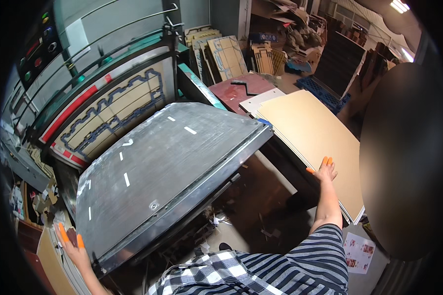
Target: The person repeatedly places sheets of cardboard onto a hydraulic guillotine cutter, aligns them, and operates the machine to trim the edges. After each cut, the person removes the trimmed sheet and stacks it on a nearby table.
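Observation:
My right hand (326, 170) lies near the left edge of a stack of brown cardboard sheets (310, 123), with its fingers spread and orange covers on some fingertips. At the lower left my left hand (73, 246) is held up with fingers apart, also with orange fingertip covers. It holds nothing and is beside the near left corner of a large grey metal plate (167, 152). Another cardboard stack (51, 263) stands just beyond that hand, and whether they touch I cannot tell. Several short white strips mark the plate. Behind it stands a cutting die board (115, 108) with dark, zigzag outlines.
A control panel with buttons (37, 54) is at the upper left. Past the plate is a dark red table (238, 91) with a black angled bar. Wooden die boards (226, 56) lean behind it. A blue pallet (325, 93) and dark stacked sheets (339, 64) stand farther right.

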A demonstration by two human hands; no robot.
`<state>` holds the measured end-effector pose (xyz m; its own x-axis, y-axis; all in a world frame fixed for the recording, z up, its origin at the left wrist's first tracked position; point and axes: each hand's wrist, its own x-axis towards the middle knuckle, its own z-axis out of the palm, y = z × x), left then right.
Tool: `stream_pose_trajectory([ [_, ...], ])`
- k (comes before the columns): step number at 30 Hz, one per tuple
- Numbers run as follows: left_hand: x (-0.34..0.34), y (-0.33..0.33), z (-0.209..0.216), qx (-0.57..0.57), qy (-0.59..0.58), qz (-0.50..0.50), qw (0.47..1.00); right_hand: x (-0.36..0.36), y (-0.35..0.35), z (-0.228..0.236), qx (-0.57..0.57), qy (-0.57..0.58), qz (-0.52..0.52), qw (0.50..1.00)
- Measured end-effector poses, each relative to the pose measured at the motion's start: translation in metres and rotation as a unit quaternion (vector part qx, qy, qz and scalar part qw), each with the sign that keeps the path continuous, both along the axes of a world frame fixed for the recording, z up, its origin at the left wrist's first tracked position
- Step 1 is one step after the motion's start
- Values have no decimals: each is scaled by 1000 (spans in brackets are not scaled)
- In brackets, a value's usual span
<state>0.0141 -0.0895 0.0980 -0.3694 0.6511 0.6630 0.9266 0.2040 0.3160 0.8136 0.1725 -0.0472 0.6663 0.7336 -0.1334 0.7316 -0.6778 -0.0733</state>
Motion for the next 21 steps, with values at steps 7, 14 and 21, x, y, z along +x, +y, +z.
stream_pose_trajectory([
  [7,87,67,13,-74,-33,-52,995,9,-7,0,-13,-63,218,974],
  [14,108,87,15,-96,-38,-116,988,58,24,87,186,-47,242,951],
  [21,113,64,35,-34,-10,-124,992,-25,30,220,354,-350,383,779],
])
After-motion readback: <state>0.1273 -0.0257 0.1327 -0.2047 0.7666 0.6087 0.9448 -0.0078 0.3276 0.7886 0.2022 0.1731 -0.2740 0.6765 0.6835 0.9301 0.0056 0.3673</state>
